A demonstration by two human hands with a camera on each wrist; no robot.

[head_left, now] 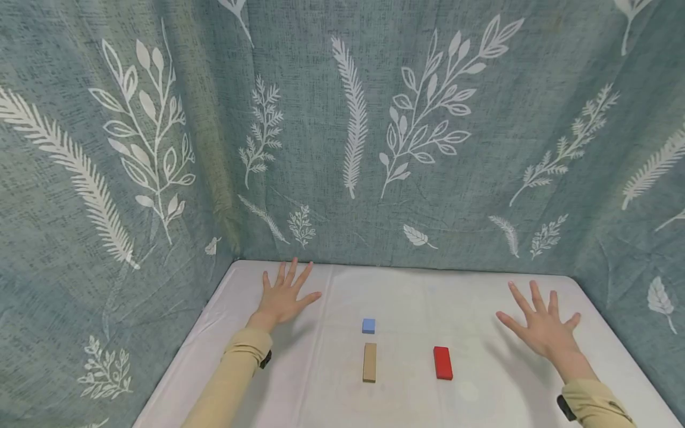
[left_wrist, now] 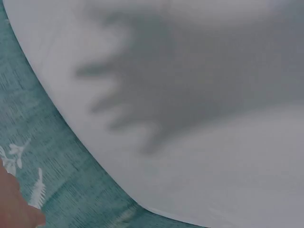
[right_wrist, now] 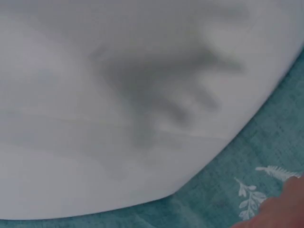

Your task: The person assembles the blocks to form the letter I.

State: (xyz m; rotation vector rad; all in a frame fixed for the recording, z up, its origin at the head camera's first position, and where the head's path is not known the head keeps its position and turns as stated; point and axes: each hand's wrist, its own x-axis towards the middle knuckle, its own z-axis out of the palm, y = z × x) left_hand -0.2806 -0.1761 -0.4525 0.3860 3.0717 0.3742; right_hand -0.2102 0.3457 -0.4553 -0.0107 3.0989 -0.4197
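Three blocks lie on the white table between the two hands in the head view. The small blue block [head_left: 368, 326] is farthest back, with a long tan wooden block [head_left: 370, 362] just in front of it. A red block [head_left: 443, 362] lies to their right. My left hand [head_left: 280, 301], fingers spread, hovers over the back left of the table, left of the blue block. My right hand [head_left: 547, 333] is spread too, to the right of the red block. Neither hand holds anything. In each wrist view, a hand's shadow falls on the tabletop.
The white table [head_left: 342, 297] has rounded back corners. Teal cloth [head_left: 321, 119] with white leaf prints hangs behind it and along both sides. Dark bands show at the left wrist [head_left: 266, 359] and the right wrist [head_left: 565, 408], by the cuffs.
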